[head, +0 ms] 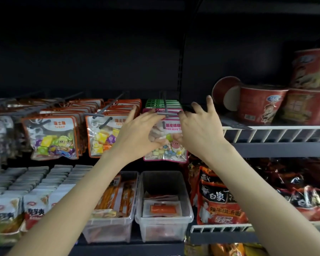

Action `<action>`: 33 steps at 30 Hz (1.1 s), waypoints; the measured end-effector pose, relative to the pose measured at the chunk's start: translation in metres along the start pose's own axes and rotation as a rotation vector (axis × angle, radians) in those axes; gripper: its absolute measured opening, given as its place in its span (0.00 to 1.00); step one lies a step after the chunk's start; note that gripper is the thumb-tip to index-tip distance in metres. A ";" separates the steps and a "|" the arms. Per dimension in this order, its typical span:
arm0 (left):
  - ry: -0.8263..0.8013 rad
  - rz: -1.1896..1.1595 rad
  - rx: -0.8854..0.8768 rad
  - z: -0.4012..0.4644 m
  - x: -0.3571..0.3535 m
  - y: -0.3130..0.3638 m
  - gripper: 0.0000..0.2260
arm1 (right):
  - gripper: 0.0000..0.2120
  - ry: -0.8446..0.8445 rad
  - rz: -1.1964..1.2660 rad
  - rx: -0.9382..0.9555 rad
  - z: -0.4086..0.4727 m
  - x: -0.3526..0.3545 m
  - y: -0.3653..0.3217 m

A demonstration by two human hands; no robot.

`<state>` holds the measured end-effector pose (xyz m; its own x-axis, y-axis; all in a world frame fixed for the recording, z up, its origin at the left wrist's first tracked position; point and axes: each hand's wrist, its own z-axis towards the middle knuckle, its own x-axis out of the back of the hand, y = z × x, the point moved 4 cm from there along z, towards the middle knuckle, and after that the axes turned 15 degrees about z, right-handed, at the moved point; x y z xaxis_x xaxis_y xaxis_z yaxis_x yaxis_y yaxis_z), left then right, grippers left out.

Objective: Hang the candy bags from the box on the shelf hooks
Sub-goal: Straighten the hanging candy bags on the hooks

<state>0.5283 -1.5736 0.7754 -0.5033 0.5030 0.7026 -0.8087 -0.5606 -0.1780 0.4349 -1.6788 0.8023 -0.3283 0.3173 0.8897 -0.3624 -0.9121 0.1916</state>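
Between both hands' fingers (151, 115), pinched pink candy bag (169, 145) (hook (165, 106) hole hidden).

Two hands, left hand (137, 133) and right hand (198, 130), met at one pink-edged candy bag (166, 143) between their fingers, with two clear bins (164, 218) below and three red noodle cups (257, 104) right of them.

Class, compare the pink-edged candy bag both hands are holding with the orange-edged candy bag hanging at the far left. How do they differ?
The pink-edged bag has a pink border; the orange-edged bag has an orange one. The left hand and right hand grip the pink-edged bag at its hook; nothing touches the orange-edged bag. Both have clear fronts showing coloured sweets.
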 end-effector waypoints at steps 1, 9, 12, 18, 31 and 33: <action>0.011 -0.004 0.006 -0.002 0.000 -0.001 0.31 | 0.30 -0.003 0.001 -0.002 -0.001 0.000 0.001; -0.001 -0.017 0.018 -0.007 0.003 -0.006 0.31 | 0.26 0.039 0.035 -0.026 -0.004 0.002 0.000; 0.014 -0.031 0.028 -0.011 0.002 -0.007 0.31 | 0.28 0.070 0.071 -0.042 -0.008 0.006 0.001; 0.352 -0.126 -0.015 -0.070 0.054 -0.008 0.11 | 0.14 0.675 0.489 0.131 -0.042 0.052 0.012; -0.305 0.126 -0.007 -0.010 0.087 -0.162 0.16 | 0.15 -0.128 0.156 0.350 0.086 0.046 -0.069; -0.455 0.216 -0.103 0.007 0.090 -0.162 0.19 | 0.16 -0.300 0.153 0.298 0.109 0.035 -0.075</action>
<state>0.6160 -1.4423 0.8718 -0.4973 0.0323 0.8670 -0.7383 -0.5405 -0.4034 0.5456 -1.6275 0.8636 -0.0747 0.1236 0.9895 -0.0475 -0.9916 0.1202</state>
